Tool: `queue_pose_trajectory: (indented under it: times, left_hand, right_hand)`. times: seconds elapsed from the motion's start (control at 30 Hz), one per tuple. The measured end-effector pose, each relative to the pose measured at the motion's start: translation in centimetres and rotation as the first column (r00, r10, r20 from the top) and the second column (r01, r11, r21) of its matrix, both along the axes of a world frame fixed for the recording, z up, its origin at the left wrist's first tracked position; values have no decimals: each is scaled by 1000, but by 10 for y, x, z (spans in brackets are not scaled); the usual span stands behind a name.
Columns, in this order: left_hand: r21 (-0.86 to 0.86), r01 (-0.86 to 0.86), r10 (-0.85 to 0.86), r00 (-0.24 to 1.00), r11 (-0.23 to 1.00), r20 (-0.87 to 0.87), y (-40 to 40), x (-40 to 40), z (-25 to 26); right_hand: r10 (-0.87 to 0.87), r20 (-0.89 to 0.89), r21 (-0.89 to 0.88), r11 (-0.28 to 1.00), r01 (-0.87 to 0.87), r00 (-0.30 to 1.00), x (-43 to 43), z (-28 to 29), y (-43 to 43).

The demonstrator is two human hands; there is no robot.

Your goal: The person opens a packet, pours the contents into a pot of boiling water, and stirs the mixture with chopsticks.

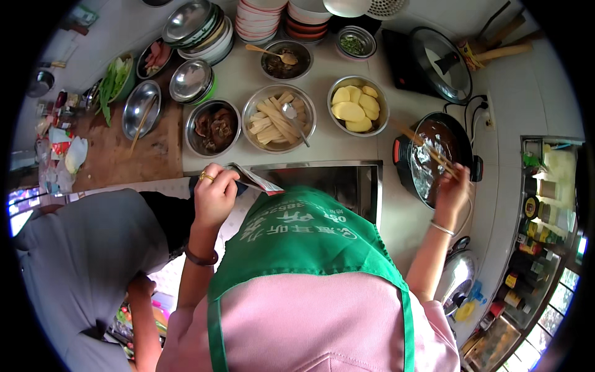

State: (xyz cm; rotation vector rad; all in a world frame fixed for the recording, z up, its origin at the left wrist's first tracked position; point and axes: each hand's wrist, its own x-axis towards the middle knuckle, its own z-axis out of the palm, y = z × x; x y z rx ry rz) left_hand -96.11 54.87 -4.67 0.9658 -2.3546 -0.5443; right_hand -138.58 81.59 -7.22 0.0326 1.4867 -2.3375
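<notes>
My right hand (453,188) grips a pair of wooden chopsticks (427,148) over a black electric pot (403,160) at the right. Dark brown liquid (439,144) with a shiny surface fills the pot; I cannot tell whether the chopstick tips touch it. In my left hand (214,189), raised before the counter's front edge, is a thin flat packet (260,180), silvery with a red edge. Nearest to it on the counter are a steel bowl of dark meat pieces (214,130) and a steel bowl of pale cut sticks (276,122) with a metal spoon (295,122).
Sliced potatoes (355,107) fill another steel bowl. Behind stands a bowl of dark sauce (284,69) with a spoon. Stacked bowls (260,21) line the back wall. A wooden board (158,149) lies left. A person in grey (102,251) bends close at my left. Seasoning bottles (544,209) line a shelf.
</notes>
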Motion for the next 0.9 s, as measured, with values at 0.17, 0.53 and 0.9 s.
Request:
queue_pose_trajectory:
  times: [0.17, 0.53, 0.9]
  left_hand:
    - [30, -67, 67, 997, 997, 25, -1, 21, -1]
    - [-21, -117, 114, 986, 993, -123, -12, 79, -29]
    - [-86, -83, 74, 992, 993, -107, -11, 108, -45]
  right_hand:
    - [331, -79, 316, 903, -291, 941, 99, -30, -127]
    - [763, -564, 825, 541, -166, -315, 219, -97, -232]
    - [802, -339, 923, 385, -8, -491, 223, -107, -230]
